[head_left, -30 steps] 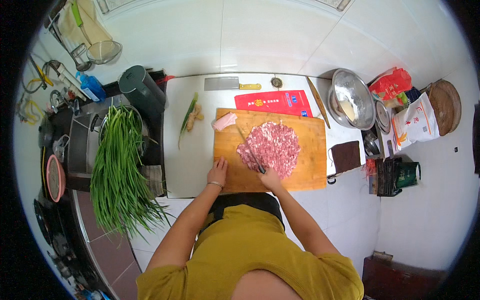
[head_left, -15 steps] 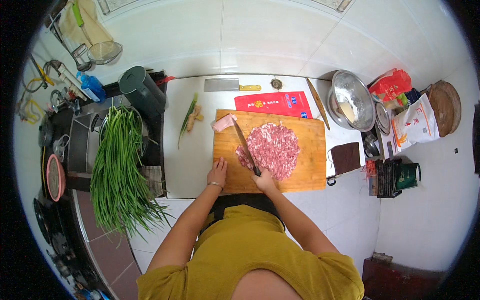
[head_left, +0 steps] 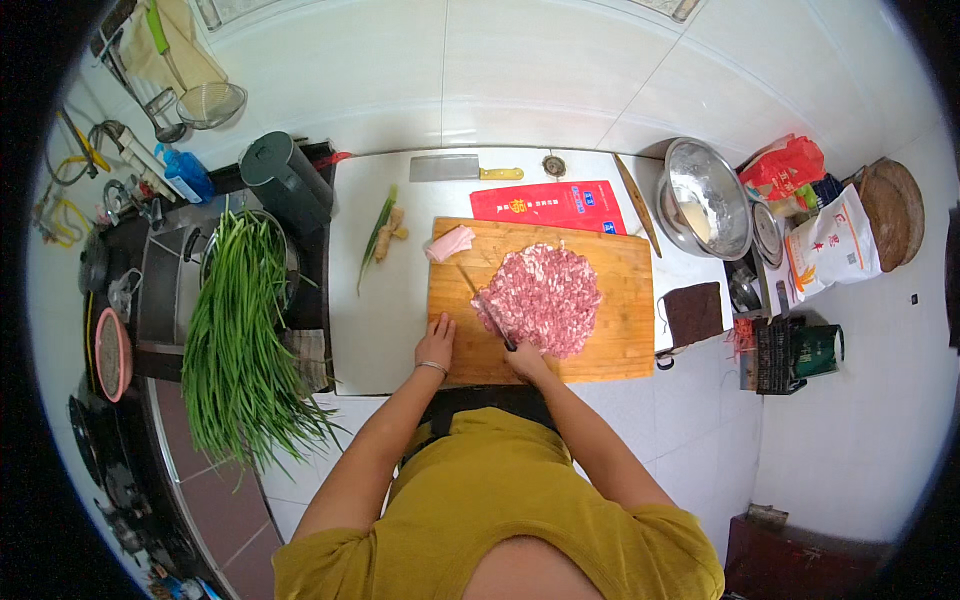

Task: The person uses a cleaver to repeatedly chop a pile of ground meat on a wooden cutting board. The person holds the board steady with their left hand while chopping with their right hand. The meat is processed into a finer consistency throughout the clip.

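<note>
A broad round heap of minced pink meat (head_left: pixel 548 300) covers the middle of a wooden cutting board (head_left: pixel 625 352). My right hand (head_left: pixel 525 362) is wrapped round the dark handle of a kitchen knife (head_left: pixel 487 302). Its blade appears narrow, nearly edge-on, along the heap's left side and points up and left. My left hand (head_left: pixel 436 343) lies on the board's left edge with fingers stretched out, holding nothing. Beyond the knife tip, a pale pink slab of meat (head_left: pixel 449 244) sits at the board's far left corner.
Behind the board lie a cleaver (head_left: pixel 446 168) and a red packet (head_left: pixel 550 206). Ginger (head_left: pixel 390 234) and a scallion (head_left: pixel 376 238) are to its left, then a big bunch of long green leaves (head_left: pixel 235 350). Right of the board stands a metal bowl (head_left: pixel 682 165).
The knife blade has turned more edge-on and its tip has dropped nearer, away from the pink slab. My left hand stays on the board.
</note>
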The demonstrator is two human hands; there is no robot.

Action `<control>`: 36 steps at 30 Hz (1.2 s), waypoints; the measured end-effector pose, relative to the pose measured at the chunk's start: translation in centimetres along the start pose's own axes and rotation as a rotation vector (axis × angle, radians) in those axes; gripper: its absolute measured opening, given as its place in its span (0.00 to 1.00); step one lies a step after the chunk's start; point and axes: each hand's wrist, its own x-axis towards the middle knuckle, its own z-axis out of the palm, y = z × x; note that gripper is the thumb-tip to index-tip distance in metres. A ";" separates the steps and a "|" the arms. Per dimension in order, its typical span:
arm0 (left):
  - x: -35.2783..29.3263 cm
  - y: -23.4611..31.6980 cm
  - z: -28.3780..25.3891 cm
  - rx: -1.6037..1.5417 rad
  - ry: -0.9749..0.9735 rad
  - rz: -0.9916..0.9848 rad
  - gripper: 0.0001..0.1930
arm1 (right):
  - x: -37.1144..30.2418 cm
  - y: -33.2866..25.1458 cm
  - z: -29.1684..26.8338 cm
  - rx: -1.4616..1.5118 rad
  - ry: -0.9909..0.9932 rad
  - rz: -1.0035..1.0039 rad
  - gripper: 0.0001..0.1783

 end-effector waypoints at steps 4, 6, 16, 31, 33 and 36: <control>0.4 -1.1 2.4 -0.039 0.125 0.030 0.23 | -1.4 -4.2 -5.2 0.084 -0.237 -0.009 0.20; -0.1 -0.1 0.5 -0.030 0.090 0.010 0.23 | -1.9 -4.3 -5.1 0.212 -0.223 -0.012 0.20; 0.1 -0.2 1.1 -0.019 0.032 -0.006 0.33 | -3.0 -6.0 -7.4 0.225 -0.151 -0.027 0.19; -0.4 0.1 -0.3 -0.054 0.024 -0.004 0.30 | -0.7 -2.3 -2.2 0.111 -0.230 0.060 0.16; 0.1 -0.3 0.8 -0.068 0.030 -0.014 0.30 | -0.9 -2.9 -2.1 -0.013 -0.210 0.074 0.18; -0.1 0.0 -0.6 -0.033 0.004 -0.014 0.31 | -1.6 -5.1 -5.6 -0.076 -0.260 0.026 0.20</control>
